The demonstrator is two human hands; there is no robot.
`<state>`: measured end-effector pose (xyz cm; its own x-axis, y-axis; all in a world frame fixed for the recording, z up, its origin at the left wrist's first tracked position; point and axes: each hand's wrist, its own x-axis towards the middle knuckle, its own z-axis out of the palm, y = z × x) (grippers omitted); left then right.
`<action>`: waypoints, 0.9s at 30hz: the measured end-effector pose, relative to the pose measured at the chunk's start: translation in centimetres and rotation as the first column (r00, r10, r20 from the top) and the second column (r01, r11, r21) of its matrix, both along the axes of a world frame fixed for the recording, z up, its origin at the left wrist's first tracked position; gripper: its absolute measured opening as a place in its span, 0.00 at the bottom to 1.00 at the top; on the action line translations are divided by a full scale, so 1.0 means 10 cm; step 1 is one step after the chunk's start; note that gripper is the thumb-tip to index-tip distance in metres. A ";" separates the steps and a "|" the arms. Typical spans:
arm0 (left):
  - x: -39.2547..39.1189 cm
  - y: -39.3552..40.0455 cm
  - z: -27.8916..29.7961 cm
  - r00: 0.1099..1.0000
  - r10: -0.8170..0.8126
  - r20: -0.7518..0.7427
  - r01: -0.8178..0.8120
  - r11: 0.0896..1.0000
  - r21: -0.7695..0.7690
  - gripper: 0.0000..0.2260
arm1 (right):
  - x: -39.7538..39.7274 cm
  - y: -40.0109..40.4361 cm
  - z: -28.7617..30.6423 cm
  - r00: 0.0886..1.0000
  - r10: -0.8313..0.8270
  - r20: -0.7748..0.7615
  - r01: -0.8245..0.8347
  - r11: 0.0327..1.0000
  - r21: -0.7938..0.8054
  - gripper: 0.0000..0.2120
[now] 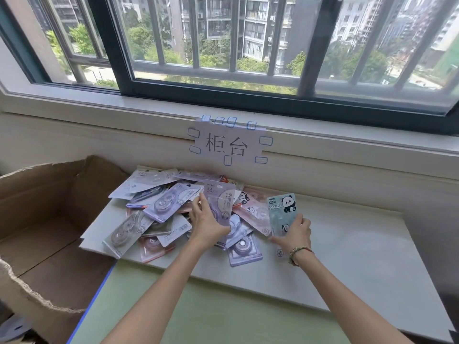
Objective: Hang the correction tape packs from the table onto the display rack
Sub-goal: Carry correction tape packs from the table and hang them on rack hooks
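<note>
A heap of correction tape packs (159,214) in purple, pink and grey lies on the white table (352,249) under the window. My left hand (206,223) grips a purple pack (219,197) and holds it upright above the heap. My right hand (294,233) grips a light blue panda pack (283,211), also upright, just right of the heap. No display rack is in view.
An open cardboard box (44,214) stands at the left, touching the table's edge. A paper sign (227,142) is taped to the wall below the window sill. A green surface (211,306) with a blue edge lies in front of the white table.
</note>
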<state>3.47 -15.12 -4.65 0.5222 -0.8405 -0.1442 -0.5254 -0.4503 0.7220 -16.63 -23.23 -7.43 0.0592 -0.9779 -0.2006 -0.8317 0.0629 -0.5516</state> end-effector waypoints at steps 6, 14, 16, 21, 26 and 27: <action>-0.14 0.07 0.09 1.000 -0.014 0.000 0.014 1.000 -0.009 0.55 | -0.15 0.15 0.15 0.993 -0.085 0.087 0.091 0.994 -0.068 0.52; -0.60 0.19 0.17 0.951 -0.285 -0.116 0.270 0.954 -0.130 0.57 | -0.65 0.75 0.45 0.950 -0.274 0.150 0.295 0.944 -0.145 0.52; -0.72 0.32 0.22 0.921 -0.363 -0.138 0.341 0.926 -0.165 0.57 | -0.77 1.03 0.49 0.930 -0.334 0.153 0.356 0.921 -0.158 0.52; -1.01 0.75 0.26 0.818 -0.555 -0.154 0.513 0.823 -0.243 0.57 | -1.06 1.89 0.61 0.859 -0.496 0.128 0.512 0.834 -0.207 0.54; -1.45 1.28 0.36 0.708 -0.687 -0.163 0.645 0.723 -0.246 0.57 | -1.39 2.87 0.72 0.734 -0.668 0.123 0.675 0.699 -0.237 0.57; -1.57 1.38 0.40 0.682 -0.712 -0.168 0.669 0.699 -0.252 0.56 | -1.47 3.05 0.76 0.703 -0.700 0.125 0.706 0.665 -0.245 0.57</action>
